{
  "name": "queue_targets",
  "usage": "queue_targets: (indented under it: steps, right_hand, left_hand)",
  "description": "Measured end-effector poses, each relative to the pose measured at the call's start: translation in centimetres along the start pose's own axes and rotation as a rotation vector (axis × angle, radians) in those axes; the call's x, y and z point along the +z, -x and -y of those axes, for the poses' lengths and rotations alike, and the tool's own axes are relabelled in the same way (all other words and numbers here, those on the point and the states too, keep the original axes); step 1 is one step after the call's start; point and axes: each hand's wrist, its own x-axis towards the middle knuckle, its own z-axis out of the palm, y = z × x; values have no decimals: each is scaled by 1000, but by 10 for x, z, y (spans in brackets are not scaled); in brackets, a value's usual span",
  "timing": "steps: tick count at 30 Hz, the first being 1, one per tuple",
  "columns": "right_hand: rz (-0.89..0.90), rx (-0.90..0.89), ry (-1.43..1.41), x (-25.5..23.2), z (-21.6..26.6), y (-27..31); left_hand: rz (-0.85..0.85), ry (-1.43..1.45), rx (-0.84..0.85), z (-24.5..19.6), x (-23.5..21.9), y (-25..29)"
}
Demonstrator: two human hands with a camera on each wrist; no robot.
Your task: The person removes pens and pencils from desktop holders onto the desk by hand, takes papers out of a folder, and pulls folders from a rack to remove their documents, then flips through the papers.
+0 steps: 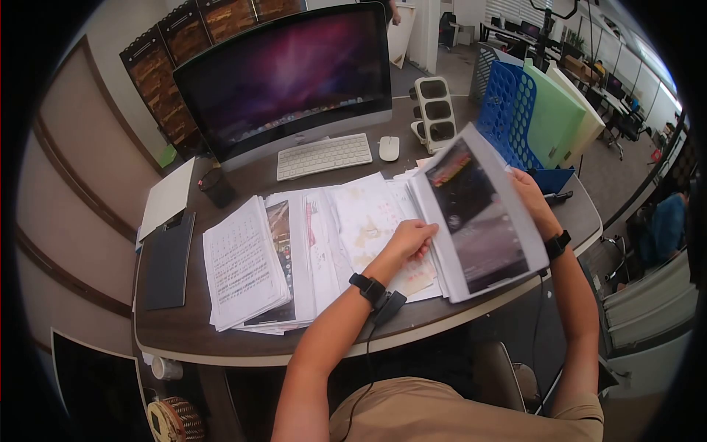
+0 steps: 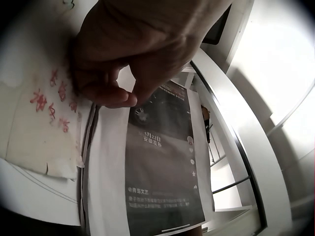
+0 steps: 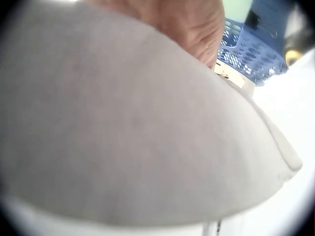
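A small stack of printed sheets (image 1: 482, 214), topped by a dark phone-screen picture, is held up tilted over the desk's right front. My left hand (image 1: 409, 241) pinches its left edge; in the left wrist view, the thumb and fingertips meet by the margin of the dark printout (image 2: 165, 172). My right hand (image 1: 532, 199) grips the upper right edge, its fingers partly hidden behind the paper. A blurred pale sheet (image 3: 128, 128) fills most of the right wrist view. Beneath the left hand lies a stained paper with red handwriting (image 2: 49, 123).
Leftward lie a stack of text pages (image 1: 247, 269) and a black clipboard (image 1: 169, 261). A keyboard (image 1: 324, 157), mouse (image 1: 389, 148) and monitor (image 1: 287, 81) stand behind. Blue file holders (image 1: 497, 103) with a green folder (image 1: 549, 110) rise close behind the right hand.
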Motion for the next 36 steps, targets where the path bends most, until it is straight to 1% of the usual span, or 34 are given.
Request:
queue_targets:
  steps: [1, 2, 3, 5, 6, 7, 9, 11, 13, 14, 15, 16, 17, 18, 19, 20, 21, 23, 24, 25, 26, 27, 29, 30, 31, 33, 34, 36]
  right_hand:
    - [12, 9, 88, 1, 3, -1]
    - [-10, 22, 118, 5, 7, 4]
    - [-10, 23, 118, 3, 8, 4]
    - [-139, -155, 332, -11, 14, 0]
    - [-115, -157, 351, -23, 21, 1]
    - [-129, -189, 375, -36, 25, 0]
    - [-162, -184, 328, -42, 44, 4]
    - [-209, -251, 444, -58, 54, 6]
    - [-267, -252, 441, -69, 67, 12]
    - [-267, -250, 442, -77, 72, 12]
    - [-322, -294, 409, -88, 77, 11]
    - [-377, -337, 375, -97, 82, 10]
    - [-377, -337, 375, -102, 91, 10]
    - [-397, -354, 322, -107, 100, 12]
    - [-417, -372, 268, -109, 111, 16]
    - [-388, -384, 245, -95, 125, 24]
    - [-389, -385, 246, -80, 134, 28]
    - [-403, -443, 151, -60, 145, 31]
    - [-393, -445, 160, -64, 141, 29]
    - [-392, -450, 162, -55, 137, 28]
    - [-441, -429, 241, -36, 132, 28]
    - [-492, -413, 320, -27, 127, 28]
    - [-333, -388, 362, -31, 93, 11]
    - [-331, -341, 403, -27, 76, 5]
    - [-330, -293, 444, -19, 60, 1]
    - [-226, -139, 313, 16, 34, -4]
    - [-180, -93, 206, 32, 20, -2]
    - [-90, -5, 35, 62, -7, 0]
  left_hand:
    - [34, 33, 40, 1, -1, 0]
    - [68, 66, 79, 3, -2, -1]
    - [68, 67, 78, 5, -2, -1]
    - [-31, 73, 100, 3, 0, 1]
    - [-30, 74, 99, 4, 0, 1]
    - [-59, 88, 117, 6, -2, -1]
    - [-83, 101, 134, 5, -1, -1]
    - [-152, 142, 147, 2, -1, 3]
    - [-166, 187, 159, 0, -2, 4]
    - [-183, 228, 170, 1, -3, 4]
    - [-182, 229, 168, 2, -3, 3]
    - [-235, 215, 209, 4, -4, 2]
    - [-288, 200, 251, 4, -4, 2]
    - [-287, 200, 252, 4, -3, 2]
    - [-328, 177, 303, 2, -1, 3]
    - [-368, 154, 354, 1, 0, 3]
    - [-367, 154, 355, 1, 0, 3]
    - [-157, 88, 416, -2, -1, 3]
    - [-155, 88, 420, -2, 2, 3]
    - [-81, 145, 419, -9, 11, 12]
    - [-6, 200, 418, -14, 17, 21]
    - [-2, 195, 430, -18, 20, 32]
    - [97, 334, 369, -22, 24, 52]
    - [98, 285, 409, -27, 24, 53]
    - [104, 277, 417, -22, 20, 54]
    - [-27, 154, 510, 1, 0, 62]
    - [-24, 150, 513, 2, -7, 69]
    - [-105, 128, 441, 3, -22, 84]
